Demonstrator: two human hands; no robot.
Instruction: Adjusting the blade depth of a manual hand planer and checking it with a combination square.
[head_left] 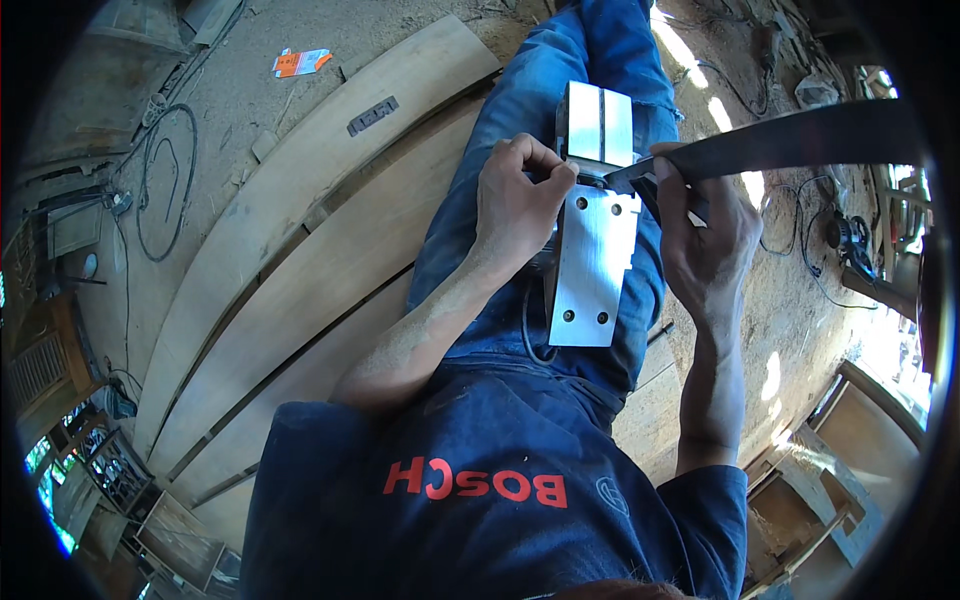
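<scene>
An electric planer (590,270) lies upside down across my thighs, its shiny metal sole facing up. The sole has two plates with a dark gap between them. My left hand (520,195) is closed, thumb and forefinger pinched together at the left end of that gap; whatever they hold is too small to tell. A long, dark, flat blade (800,140) reaches in from the right, its narrow tip at the right end of the gap. My right hand (712,245) grips this blade near the tip, its fingers partly hidden behind it.
Long curved wooden boards (330,260) lie side by side at my left. An orange and white packet (302,63) rests on the dusty floor beyond them. Black cables (160,250) loop at the left, and a dark power tool (850,238) sits at the right.
</scene>
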